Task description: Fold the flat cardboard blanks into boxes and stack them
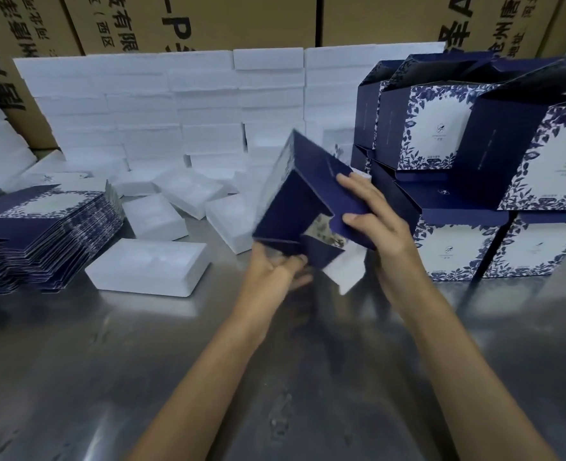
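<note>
**Above the steel table, a half-folded box between my hands**

Above the steel table [75,361], I held a dark blue box [311,197] up off the surface, tilted, with its open end turned toward me. My right hand [379,224] gripped its right panel, fingers curled over the edge and thumb pressed on the blue face. My left hand [275,269] was below the box at its bottom flaps, fingers curled against them; motion blur kept me from telling how firmly they held. A white inner flap [346,272] hung out beneath the box.

To my left a stack of flat blanks [45,234] lay on the table. To my right the finished boxes [474,154] stood stacked in tiers, lids open. White foam trays [148,267] sat on the table between the stacks, with more piled in rows behind, against brown cartons [188,21].
</note>
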